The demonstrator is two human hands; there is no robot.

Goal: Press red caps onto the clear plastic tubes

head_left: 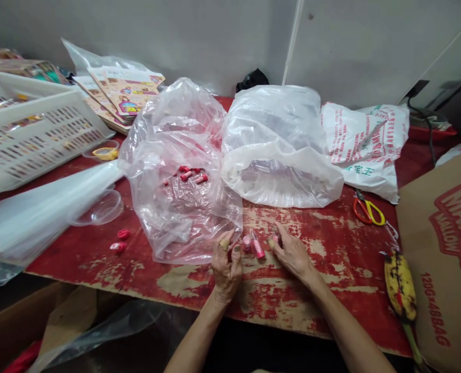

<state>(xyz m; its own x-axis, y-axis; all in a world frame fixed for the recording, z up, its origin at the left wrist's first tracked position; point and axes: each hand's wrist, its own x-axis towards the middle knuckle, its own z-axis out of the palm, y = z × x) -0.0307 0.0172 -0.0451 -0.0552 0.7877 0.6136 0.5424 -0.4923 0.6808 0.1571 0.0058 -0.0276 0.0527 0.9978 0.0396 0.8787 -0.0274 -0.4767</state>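
Note:
On the worn red tabletop [355, 259], my right hand [292, 255] has its thumb and index finger around a small pink tube [275, 239], partly hidden by the fingers. Just left of it, a clear tube with a pink cap [257, 245] lies beside another small pink tube [246, 242]. My left hand [226, 267] rests at the near right edge of a clear plastic bag [187, 217], fingers loosely bent and apart, nothing seen in them. A tan wrap covers one of its fingers. Several red-and-pink tubes [191, 174] lie in the bag's mouth.
Two red caps [120, 242] lie left of the bag. Behind stand a white plastic bag [273, 119], a printed sack [366, 145] and a white basket [52, 134]. Scissors [368, 210], a spotted banana [399, 285] and a carton [444, 248] sit at the right.

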